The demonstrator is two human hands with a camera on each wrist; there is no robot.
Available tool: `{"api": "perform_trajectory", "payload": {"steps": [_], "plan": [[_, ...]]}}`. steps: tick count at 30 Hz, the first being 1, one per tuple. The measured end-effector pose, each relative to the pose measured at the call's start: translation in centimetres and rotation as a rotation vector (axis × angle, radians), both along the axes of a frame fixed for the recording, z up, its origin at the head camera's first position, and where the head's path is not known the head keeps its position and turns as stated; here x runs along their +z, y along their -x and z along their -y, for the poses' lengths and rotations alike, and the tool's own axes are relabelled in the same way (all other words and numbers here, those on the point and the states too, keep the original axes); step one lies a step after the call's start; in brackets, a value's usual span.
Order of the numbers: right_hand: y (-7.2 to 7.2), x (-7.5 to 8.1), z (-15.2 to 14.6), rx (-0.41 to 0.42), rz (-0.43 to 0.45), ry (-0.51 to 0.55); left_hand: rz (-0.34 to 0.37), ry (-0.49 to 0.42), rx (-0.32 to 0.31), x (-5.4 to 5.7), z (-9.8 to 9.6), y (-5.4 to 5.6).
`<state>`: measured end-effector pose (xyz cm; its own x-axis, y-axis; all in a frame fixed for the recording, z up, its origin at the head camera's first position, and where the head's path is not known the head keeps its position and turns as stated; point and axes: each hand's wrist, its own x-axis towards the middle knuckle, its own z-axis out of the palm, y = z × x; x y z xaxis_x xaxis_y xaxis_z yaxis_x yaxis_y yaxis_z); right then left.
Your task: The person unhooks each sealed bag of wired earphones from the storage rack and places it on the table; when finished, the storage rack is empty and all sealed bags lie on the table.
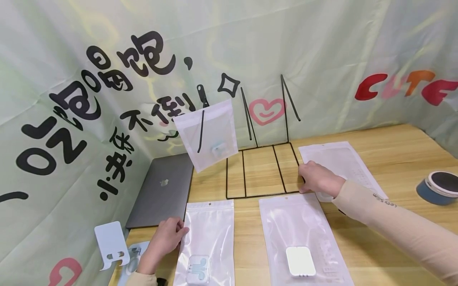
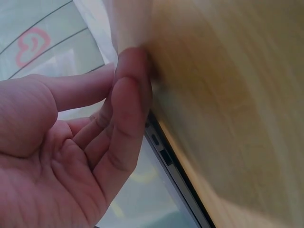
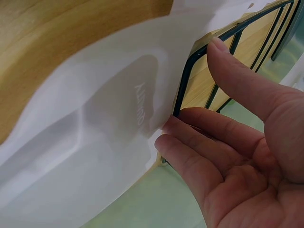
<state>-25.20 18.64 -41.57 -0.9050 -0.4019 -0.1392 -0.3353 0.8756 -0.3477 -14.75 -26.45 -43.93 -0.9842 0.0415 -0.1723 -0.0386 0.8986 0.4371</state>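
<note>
My left hand (image 1: 167, 237) pinches the left edge of a white zip bag (image 1: 211, 228) between thumb and fingers. Coiled earphones in a clear case (image 1: 198, 269) show through that bag. At the front right corner of a black wire rack (image 1: 255, 195), my right hand (image 1: 319, 178) grips the wire, its thumb (image 3: 223, 52) on the front bar. The rack lies on the table with prongs rising at its back. From its left prong hangs another zip bag (image 1: 204, 137) with a small pale item inside. A third bag (image 1: 334, 159) lies partly behind my right hand.
Nearer to me lies a zip bag (image 1: 286, 222) with a white square charger (image 1: 300, 261). A closed grey laptop (image 1: 161, 198) sits at the back left, beside a pale blue phone-shaped piece (image 1: 111, 238). A round blue container (image 1: 438, 190) stands far right. Printed cloth (image 1: 322, 51) hangs behind.
</note>
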Motion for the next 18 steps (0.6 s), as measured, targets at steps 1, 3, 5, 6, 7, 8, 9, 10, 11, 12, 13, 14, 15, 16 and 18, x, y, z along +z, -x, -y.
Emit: {"api": "perform_trajectory", "payload": {"steps": [1,3,5,6,7,8,9,10,11,12,13,14,15,16,18], "plan": [[0.00,0.00,-0.01,-0.001,0.003,0.001,0.001,0.003,0.001,0.02,0.02,0.01],[0.00,0.02,-0.05,-0.003,0.006,0.003,0.015,0.002,0.017,0.06,0.03,0.03],[0.00,0.04,-0.09,-0.002,0.006,0.006,0.029,0.004,0.022,0.12,0.10,0.06],[0.00,0.06,-0.10,0.000,0.005,0.006,0.036,0.002,0.025,0.15,0.14,0.09],[0.00,0.09,-0.12,0.000,0.005,0.007,0.038,0.000,0.027,0.16,0.20,0.13],[0.01,0.10,-0.14,0.002,0.003,0.008,0.043,-0.002,0.031,0.16,0.24,0.16],[0.01,0.11,-0.15,0.003,0.003,0.009,0.038,-0.003,0.025,0.17,0.31,0.19],[0.02,0.10,-0.16,0.005,0.003,0.010,0.034,-0.004,0.024,0.17,0.37,0.22],[0.03,0.09,-0.16,0.007,0.004,0.012,0.030,-0.006,0.022,0.19,0.41,0.23],[0.05,0.07,-0.16,0.008,0.003,0.015,0.027,-0.008,0.021,0.18,0.47,0.25],[0.06,0.05,-0.17,0.007,0.005,0.016,0.027,-0.009,0.020,0.19,0.51,0.25],[0.08,0.02,-0.16,0.005,0.007,0.017,0.028,-0.011,0.021,0.19,0.55,0.25],[0.09,0.00,-0.16,0.005,0.009,0.018,0.030,-0.012,0.023,0.18,0.58,0.25],[0.09,-0.01,-0.16,0.004,0.009,0.018,0.038,-0.013,0.029,0.17,0.60,0.27],[0.08,0.00,-0.18,0.001,0.013,0.018,0.047,-0.013,0.033,0.16,0.62,0.30]]}}
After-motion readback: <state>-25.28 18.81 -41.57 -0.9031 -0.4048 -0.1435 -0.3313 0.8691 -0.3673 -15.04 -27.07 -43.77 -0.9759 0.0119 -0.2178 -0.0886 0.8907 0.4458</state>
